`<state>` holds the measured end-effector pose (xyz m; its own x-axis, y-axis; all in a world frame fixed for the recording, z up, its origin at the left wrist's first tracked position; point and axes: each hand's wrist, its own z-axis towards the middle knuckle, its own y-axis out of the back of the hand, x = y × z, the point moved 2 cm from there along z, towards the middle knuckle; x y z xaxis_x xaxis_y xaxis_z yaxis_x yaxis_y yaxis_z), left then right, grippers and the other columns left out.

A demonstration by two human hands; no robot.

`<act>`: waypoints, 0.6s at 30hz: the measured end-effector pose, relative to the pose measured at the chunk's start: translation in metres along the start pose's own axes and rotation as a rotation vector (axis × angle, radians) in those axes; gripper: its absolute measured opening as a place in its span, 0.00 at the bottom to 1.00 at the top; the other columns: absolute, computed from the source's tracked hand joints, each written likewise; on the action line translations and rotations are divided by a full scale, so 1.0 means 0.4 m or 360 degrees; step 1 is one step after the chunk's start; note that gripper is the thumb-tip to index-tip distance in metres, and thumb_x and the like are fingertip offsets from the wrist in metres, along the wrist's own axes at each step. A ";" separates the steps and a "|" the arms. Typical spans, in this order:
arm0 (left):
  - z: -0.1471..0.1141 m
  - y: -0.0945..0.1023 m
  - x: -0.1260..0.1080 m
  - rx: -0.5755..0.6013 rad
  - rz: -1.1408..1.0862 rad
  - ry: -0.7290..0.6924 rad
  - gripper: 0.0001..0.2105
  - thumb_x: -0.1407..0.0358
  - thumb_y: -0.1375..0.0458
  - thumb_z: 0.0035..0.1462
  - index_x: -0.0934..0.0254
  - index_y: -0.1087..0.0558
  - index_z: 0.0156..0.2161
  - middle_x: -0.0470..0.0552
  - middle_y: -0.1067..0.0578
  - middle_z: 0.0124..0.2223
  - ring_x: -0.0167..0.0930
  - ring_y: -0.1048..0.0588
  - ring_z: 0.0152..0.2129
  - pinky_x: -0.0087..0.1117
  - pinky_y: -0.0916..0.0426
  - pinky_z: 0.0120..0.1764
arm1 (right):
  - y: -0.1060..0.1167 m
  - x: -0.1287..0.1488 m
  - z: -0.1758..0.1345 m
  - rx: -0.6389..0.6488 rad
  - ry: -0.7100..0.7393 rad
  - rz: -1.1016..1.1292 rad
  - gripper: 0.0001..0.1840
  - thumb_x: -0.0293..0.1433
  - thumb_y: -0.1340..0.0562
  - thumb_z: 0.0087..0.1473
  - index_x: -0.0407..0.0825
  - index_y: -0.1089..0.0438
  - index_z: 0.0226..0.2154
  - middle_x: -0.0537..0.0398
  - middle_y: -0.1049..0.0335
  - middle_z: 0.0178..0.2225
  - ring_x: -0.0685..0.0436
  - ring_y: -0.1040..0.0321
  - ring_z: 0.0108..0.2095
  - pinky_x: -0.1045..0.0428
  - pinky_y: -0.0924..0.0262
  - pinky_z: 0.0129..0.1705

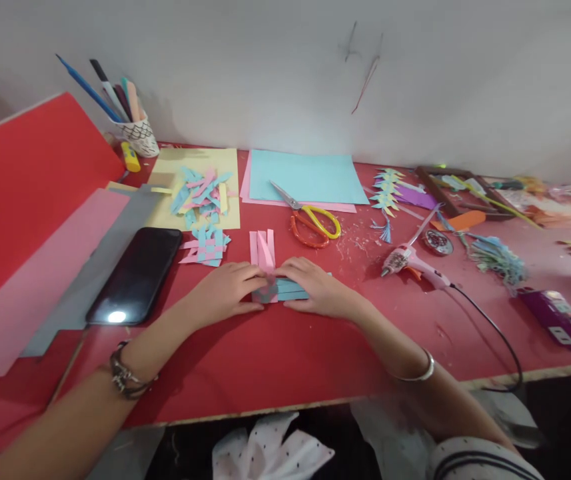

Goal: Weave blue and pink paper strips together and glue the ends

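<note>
Pink paper strips (263, 247) stand upward from a small woven piece on the red tabletop, and blue paper strips (290, 289) run out of it to the right. At the left edge of the weave, my left hand (225, 291) has its fingertips and thumb closed on the strips. My right hand (318, 288) curves over the blue strips, its fingers meeting the pink ones near the middle and its thumb at the lower edge. Fingertips cover part of the weave. Up and left lies another pink-and-blue woven piece (209, 247).
Orange-and-yellow-handled scissors (310, 217) lie behind my hands, partly over blue paper (310, 175). Left are a phone (135, 277) and a heap of cut strips (205, 193). Right are a glue gun (415, 263) with its cord, a wooden tray (430, 179) and a purple box (558, 320).
</note>
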<state>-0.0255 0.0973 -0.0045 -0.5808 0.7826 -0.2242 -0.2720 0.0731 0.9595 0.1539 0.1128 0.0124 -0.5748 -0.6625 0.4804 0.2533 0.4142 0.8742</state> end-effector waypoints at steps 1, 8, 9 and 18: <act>0.000 0.002 -0.002 -0.0005 0.0047 -0.0011 0.12 0.61 0.44 0.52 0.65 0.30 0.41 0.52 0.26 0.40 0.31 0.28 0.34 0.31 0.36 0.35 | -0.003 0.000 0.000 -0.0010 0.0004 -0.0018 0.24 0.31 0.39 0.46 0.45 0.40 0.47 0.47 0.39 0.42 0.43 0.43 0.44 0.47 0.46 0.47; -0.006 0.008 -0.015 -0.0095 0.0400 -0.0160 0.06 0.65 0.44 0.52 0.66 0.29 0.31 0.49 0.25 0.31 0.29 0.29 0.26 0.29 0.39 0.29 | -0.020 0.010 0.001 -0.0106 0.0059 -0.0164 0.23 0.36 0.37 0.45 0.46 0.37 0.44 0.47 0.38 0.43 0.41 0.42 0.44 0.46 0.46 0.46; -0.006 0.008 -0.016 -0.0101 0.0435 -0.0172 0.06 0.65 0.45 0.52 0.66 0.29 0.31 0.48 0.25 0.30 0.29 0.29 0.25 0.29 0.39 0.28 | -0.022 0.012 0.002 -0.0118 0.0072 -0.0178 0.22 0.36 0.37 0.45 0.46 0.37 0.44 0.47 0.38 0.43 0.41 0.42 0.44 0.46 0.46 0.46; -0.003 0.018 -0.001 -0.0114 0.0072 0.0113 0.22 0.48 0.43 0.45 0.65 0.31 0.38 0.53 0.27 0.39 0.34 0.30 0.35 0.33 0.37 0.36 | -0.027 0.013 0.008 -0.0120 0.0049 -0.0123 0.25 0.39 0.38 0.46 0.44 0.38 0.45 0.45 0.37 0.43 0.41 0.41 0.43 0.45 0.44 0.43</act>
<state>-0.0281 0.0967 0.0023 -0.6461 0.7379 -0.1949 -0.2969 -0.0078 0.9549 0.1456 0.1070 0.0053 -0.5708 -0.7100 0.4125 0.2677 0.3140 0.9109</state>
